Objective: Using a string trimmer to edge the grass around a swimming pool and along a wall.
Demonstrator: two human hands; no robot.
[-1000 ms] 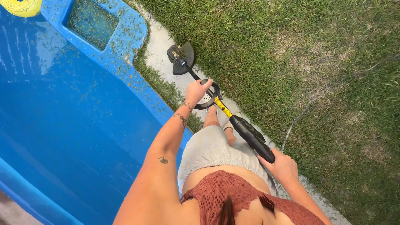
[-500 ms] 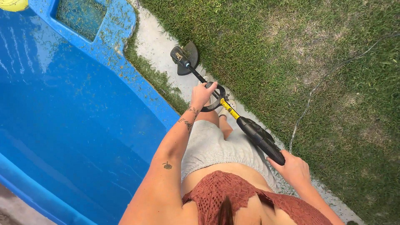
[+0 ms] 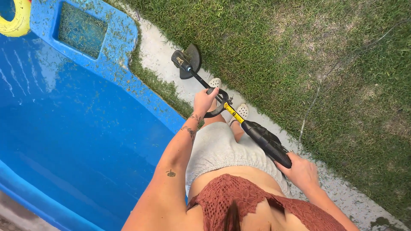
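Centre frame: left hand [image 3: 204, 101] wrapped around the loop handle [image 3: 217, 104] of a string trimmer [image 3: 239, 119]; right hand [image 3: 302, 172], lower right, clasps its rear grip beside the blue pool [image 3: 85, 128].

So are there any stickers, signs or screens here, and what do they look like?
Small label: on top of the trimmer head, near the pool's edge; a little light patch on black, too small to make out.
Yellow band: on the trimmer's shaft, between the left hand and the right hand; a long yellow strip with tiny dark marks.
No signs, screens or packages.
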